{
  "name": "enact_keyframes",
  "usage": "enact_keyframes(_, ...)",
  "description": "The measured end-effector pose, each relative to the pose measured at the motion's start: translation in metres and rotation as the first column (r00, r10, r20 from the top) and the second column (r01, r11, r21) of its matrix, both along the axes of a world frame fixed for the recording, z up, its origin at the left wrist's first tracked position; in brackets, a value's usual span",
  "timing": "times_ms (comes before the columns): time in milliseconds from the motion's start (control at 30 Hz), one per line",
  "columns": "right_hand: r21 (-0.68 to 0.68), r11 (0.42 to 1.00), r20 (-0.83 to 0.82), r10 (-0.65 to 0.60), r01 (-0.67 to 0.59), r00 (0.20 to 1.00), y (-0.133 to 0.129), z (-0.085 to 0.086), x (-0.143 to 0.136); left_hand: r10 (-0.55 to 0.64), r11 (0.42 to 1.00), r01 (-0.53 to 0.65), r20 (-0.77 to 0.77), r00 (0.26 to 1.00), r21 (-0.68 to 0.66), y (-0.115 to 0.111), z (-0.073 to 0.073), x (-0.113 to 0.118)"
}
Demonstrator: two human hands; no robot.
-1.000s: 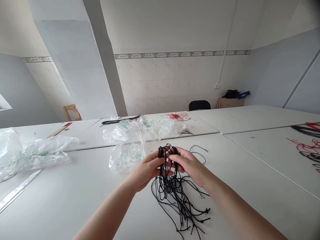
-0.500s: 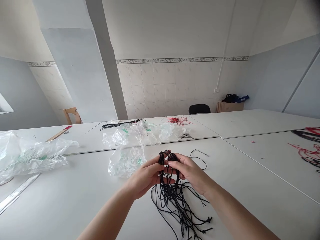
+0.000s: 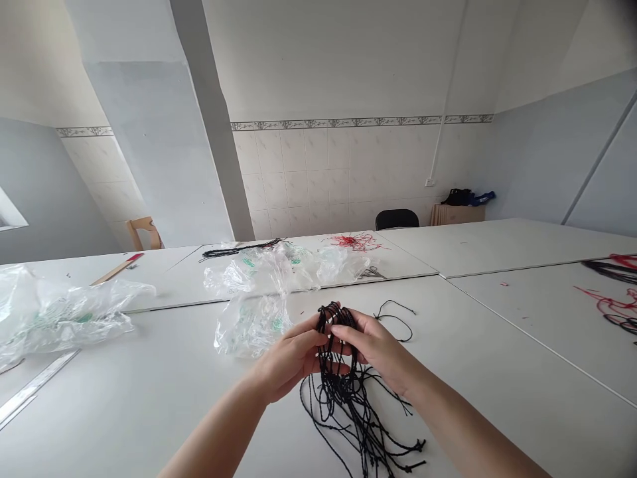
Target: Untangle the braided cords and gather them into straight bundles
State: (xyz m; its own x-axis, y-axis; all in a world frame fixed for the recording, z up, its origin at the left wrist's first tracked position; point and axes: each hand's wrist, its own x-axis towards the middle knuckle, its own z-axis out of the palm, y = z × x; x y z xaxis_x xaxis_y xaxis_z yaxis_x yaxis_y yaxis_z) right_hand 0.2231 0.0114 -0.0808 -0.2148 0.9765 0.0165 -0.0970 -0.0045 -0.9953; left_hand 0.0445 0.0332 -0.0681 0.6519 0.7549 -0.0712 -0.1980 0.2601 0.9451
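A bundle of looped black cords [image 3: 348, 392] hangs between my two hands above the white table [image 3: 199, 398]. My left hand [image 3: 293, 352] grips the left side of the loops, its fingers reaching behind the strands. On the other side, my right hand [image 3: 371, 338] holds the upper loops, with its thumb across the front. Knotted cord ends trail down toward the near edge of the view. A separate thin black cord [image 3: 405, 323] lies curled on the table just beyond my right hand.
Crumpled clear plastic bags [image 3: 253, 322] lie ahead and at the left. Scissors [image 3: 372, 272], red threads [image 3: 353, 241] and black cords [image 3: 239, 249] are farther back. A metal ruler [image 3: 37, 388] rests at left; red cords [image 3: 614, 307] lie at right.
The thumb of my right hand has shifted slightly left across the loops. The cord bundle sits a little lower in view, still between both hands.
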Motion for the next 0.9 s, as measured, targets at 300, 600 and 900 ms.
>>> enact_keyframes(300, 0.019, 1.000, -0.025, 0.014, -0.014, 1.000, -0.0021, -0.0006, -0.0034, -0.046, 0.998, 0.047, -0.026, 0.999, 0.036, -0.0006, -0.0031, -0.0005)
enact_keyframes(600, -0.072, 0.997, -0.082, 0.001, -0.007, 0.997, -0.0007, -0.0046, -0.0048, -0.027, 0.999, 0.027, -0.022, 0.999, -0.023, -0.0007, -0.0021, 0.0012)
enact_keyframes(900, 0.038, 0.999, -0.029, -0.029, 0.030, 0.999, -0.0010, -0.0071, -0.0086, -0.028, 0.998, 0.033, -0.083, 0.996, 0.060, -0.0025, -0.0040, 0.0025)
